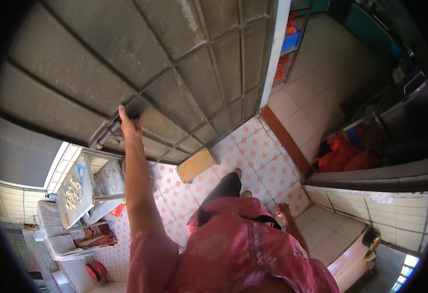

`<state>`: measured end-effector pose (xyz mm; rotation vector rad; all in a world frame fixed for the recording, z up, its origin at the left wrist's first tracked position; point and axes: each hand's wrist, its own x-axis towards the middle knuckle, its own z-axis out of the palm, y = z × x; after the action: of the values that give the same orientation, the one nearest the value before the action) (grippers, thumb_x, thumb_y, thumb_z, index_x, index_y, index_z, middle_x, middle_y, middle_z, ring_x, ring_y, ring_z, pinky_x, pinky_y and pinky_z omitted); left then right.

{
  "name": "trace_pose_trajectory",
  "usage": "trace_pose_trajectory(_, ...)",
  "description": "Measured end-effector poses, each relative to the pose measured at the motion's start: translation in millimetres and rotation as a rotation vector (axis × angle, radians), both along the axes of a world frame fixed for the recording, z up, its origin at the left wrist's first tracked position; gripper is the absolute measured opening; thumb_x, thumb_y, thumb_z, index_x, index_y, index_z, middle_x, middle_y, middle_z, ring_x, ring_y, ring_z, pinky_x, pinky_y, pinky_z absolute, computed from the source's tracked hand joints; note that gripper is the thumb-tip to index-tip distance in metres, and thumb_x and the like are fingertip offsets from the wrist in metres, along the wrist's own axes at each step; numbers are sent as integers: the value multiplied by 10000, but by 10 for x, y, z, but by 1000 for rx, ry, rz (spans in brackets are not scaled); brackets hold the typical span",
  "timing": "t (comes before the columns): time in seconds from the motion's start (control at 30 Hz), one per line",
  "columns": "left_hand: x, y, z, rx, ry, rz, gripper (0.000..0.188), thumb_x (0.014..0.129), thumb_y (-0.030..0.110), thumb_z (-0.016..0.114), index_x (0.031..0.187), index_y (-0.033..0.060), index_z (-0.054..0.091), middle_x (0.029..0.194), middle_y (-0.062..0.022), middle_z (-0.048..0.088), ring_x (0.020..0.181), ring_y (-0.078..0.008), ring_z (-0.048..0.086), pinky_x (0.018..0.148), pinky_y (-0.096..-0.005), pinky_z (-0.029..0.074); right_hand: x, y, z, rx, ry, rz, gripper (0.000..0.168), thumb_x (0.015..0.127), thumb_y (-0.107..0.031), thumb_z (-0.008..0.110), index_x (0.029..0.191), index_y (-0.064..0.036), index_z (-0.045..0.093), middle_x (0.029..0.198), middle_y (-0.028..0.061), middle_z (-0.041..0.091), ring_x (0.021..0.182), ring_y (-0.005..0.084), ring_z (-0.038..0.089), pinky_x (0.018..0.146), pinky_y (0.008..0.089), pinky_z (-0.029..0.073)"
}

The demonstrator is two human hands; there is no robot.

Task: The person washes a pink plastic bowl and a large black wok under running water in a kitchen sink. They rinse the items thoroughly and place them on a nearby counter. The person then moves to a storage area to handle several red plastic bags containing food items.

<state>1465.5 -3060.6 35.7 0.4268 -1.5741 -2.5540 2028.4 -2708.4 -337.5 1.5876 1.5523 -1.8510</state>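
My left hand [131,126] is raised against a large brown metal door [184,73] with a grid of raised bars, at the sliding bolt [108,134] near its edge. Its thumb is out along a bar and its other fingers are blurred, so whether it grips the bolt or the edge cannot be told. My right hand [283,211] hangs low beside my body above the tiled floor, fingers partly curled; nothing clear shows in it. A small wooden stool [196,164] stands on the floor at the foot of the door.
A red-brown threshold [286,141] crosses the doorway at right. Beyond it stand a shelf with a blue crate [291,41] and red bags [349,154]. At left, a table [86,190] holds pale pieces. A tiled ledge [323,227] lies at lower right, a red reel [95,271] at lower left.
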Motion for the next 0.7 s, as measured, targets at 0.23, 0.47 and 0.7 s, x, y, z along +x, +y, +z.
trace_pose_trajectory(0.23,323,614,-494,-176,-33,8,526,783,609,538,903,98,510,714,3,482,591,-99,426,689,-269,456,357,185,-174,193,-91,568,245,834,-237,508,936,-18,547,780,94,586,560,176,594,447,305,477)
trace_pose_trajectory(0.47,530,1081,-2085,-727,-308,-705,337,876,354,483,759,47,556,508,-34,482,428,-145,506,391,-290,420,421,835,-289,150,-286,499,230,832,-239,514,891,-23,564,809,103,607,582,196,616,476,329,503)
trace_pose_trajectory(0.7,-217,3589,-2421,-826,52,-1426,310,869,280,463,618,101,436,494,-13,428,393,-132,428,390,-297,388,-264,1906,219,90,-251,-42,235,856,-238,481,879,-22,573,763,105,603,567,206,618,472,336,520)
